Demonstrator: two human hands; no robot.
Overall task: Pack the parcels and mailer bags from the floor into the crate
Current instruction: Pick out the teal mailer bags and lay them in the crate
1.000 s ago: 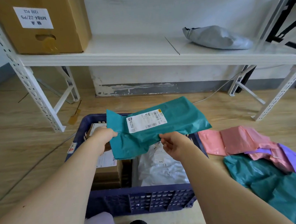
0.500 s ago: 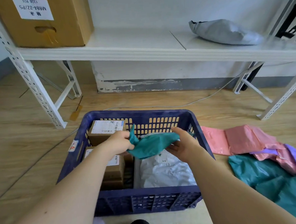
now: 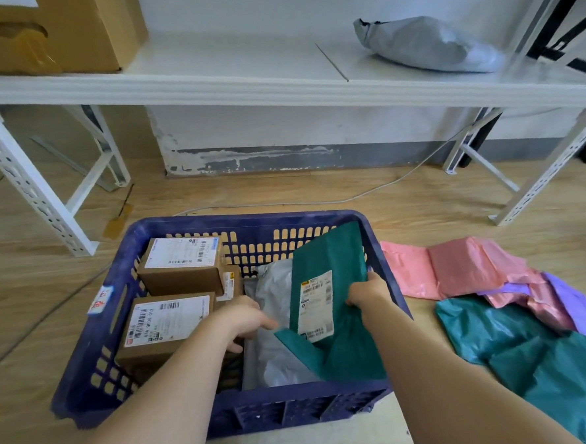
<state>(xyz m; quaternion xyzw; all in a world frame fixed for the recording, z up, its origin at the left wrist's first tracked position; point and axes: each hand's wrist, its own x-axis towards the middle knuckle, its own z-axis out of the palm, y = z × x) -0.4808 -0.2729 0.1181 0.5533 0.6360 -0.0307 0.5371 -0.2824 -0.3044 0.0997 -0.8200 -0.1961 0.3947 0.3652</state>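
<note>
A teal mailer bag with a white label stands on edge inside the blue crate, leaning against its right wall. My right hand grips the bag's right edge. My left hand reaches into the crate's middle, fingers apart, over a grey mailer bag that lies on the bottom. Two brown cardboard parcels with labels fill the crate's left side. On the floor to the right lie pink mailer bags, a purple one and a teal one.
A white metal shelf spans the back, with a big cardboard box at left and a grey bag at right. Its legs stand on the wooden floor on both sides. A white cable runs behind the crate.
The teal bag went from held up above the crate down into it, and now stands against the right wall. My left hand has let go of it.
</note>
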